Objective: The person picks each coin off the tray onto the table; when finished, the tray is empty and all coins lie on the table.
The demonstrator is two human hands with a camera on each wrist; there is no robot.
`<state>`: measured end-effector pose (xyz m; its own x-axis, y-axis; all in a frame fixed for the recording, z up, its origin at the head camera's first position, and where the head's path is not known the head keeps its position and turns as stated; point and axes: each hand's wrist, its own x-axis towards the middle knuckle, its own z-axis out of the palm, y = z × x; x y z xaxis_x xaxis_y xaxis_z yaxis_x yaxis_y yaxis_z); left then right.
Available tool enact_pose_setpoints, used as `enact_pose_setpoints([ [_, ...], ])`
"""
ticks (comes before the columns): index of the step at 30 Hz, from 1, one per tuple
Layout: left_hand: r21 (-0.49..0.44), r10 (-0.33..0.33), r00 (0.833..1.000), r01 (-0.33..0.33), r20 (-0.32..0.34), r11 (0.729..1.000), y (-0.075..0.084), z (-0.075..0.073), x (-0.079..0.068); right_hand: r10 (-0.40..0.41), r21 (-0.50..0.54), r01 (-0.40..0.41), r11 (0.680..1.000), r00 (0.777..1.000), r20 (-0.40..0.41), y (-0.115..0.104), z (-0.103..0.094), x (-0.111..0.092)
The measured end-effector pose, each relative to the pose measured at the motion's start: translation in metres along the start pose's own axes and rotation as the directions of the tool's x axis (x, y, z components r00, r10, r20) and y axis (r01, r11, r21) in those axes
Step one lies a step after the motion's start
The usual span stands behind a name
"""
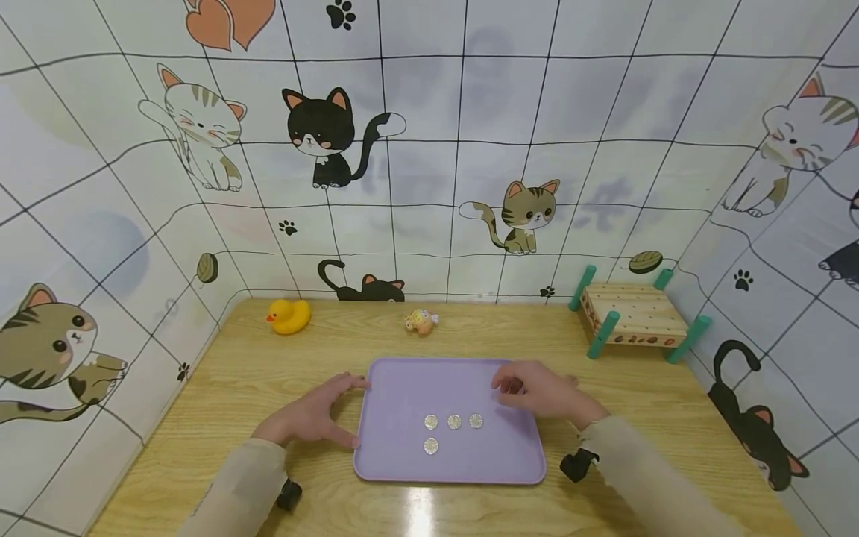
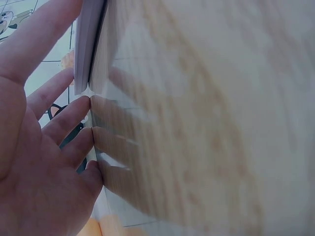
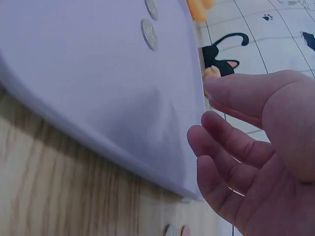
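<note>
Checking layout: where do the coins (image 1: 454,422) sit relative to the tray (image 1: 403,388)?

Four coins lie flat on the tray, between its middle and its near edge: three in a row, one just below the row's left end.

State of the left hand (image 1: 312,412)?

Located at the tray's left edge; fingers spread apart, thumb touching the rim.

And the right hand (image 1: 546,391)?

Located above the tray's right part; fingers loosely curled, thumb tip apart from index tip, nothing visible between them.

Fault conditions?

Caution: uneven thumb pressure could shift the tray and break the row's alignment. A low right-hand sweep toward the tray's middle could knock the nearest coin.
</note>
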<state>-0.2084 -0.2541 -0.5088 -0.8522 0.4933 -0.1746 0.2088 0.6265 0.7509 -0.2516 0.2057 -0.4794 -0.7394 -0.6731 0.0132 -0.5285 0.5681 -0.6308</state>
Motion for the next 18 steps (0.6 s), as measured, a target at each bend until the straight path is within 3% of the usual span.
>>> enact_pose_setpoints([
  [18, 0.001, 0.006, 1.0, -0.006, 0.002, 1.0, -0.003, 0.001, 0.001, -0.121, -0.035, 0.125, 0.992, 0.988, 0.092, -0.014, 0.028, 0.013],
])
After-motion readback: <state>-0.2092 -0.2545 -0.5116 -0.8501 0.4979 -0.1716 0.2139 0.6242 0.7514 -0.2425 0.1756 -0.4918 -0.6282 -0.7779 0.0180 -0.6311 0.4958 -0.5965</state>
